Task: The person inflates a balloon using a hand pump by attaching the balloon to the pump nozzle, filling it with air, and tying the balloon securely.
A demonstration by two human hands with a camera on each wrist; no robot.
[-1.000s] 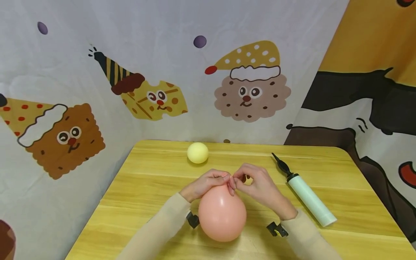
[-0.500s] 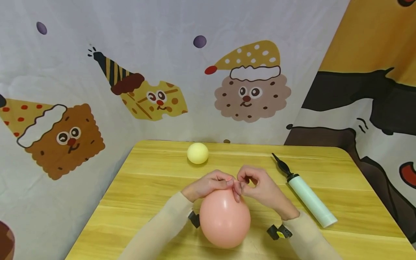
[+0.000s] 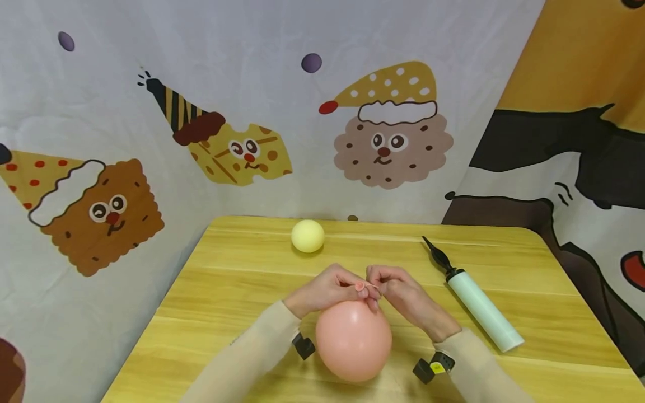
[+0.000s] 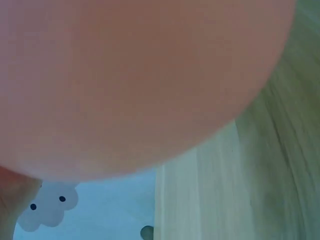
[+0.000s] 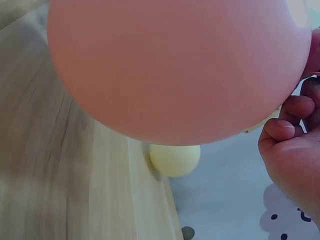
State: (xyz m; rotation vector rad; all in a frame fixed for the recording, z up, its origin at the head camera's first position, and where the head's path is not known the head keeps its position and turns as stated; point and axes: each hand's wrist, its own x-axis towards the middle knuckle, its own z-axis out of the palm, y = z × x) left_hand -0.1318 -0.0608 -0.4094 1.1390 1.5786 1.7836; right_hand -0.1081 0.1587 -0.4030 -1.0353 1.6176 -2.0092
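An inflated pink balloon (image 3: 354,342) hangs below both hands, its neck end upward. My left hand (image 3: 322,291) pinches that neck, and the small round balloon mouth (image 3: 359,286) shows above its fingertips. From there a thin pale strand (image 3: 370,286) runs to my right hand (image 3: 409,300), which pinches its end; whether it is stretched neck or string, I cannot tell. In the right wrist view, the curled fingers of the right hand (image 5: 295,135) are beside the balloon (image 5: 180,75). The balloon (image 4: 140,85) fills much of the left wrist view and hides the left fingers.
A small yellow balloon (image 3: 308,236) rests near the back edge of the wooden table (image 3: 227,268). On the right lies a pale green hand pump (image 3: 484,310) with a black nozzle. Behind the table hangs a printed cloth (image 3: 282,33) with cartoon biscuits.
Both hands and the pink balloon have shifted slightly right and toward me. The fingertips have drawn a little apart, and the balloon's mouth and thin strand now show between them.
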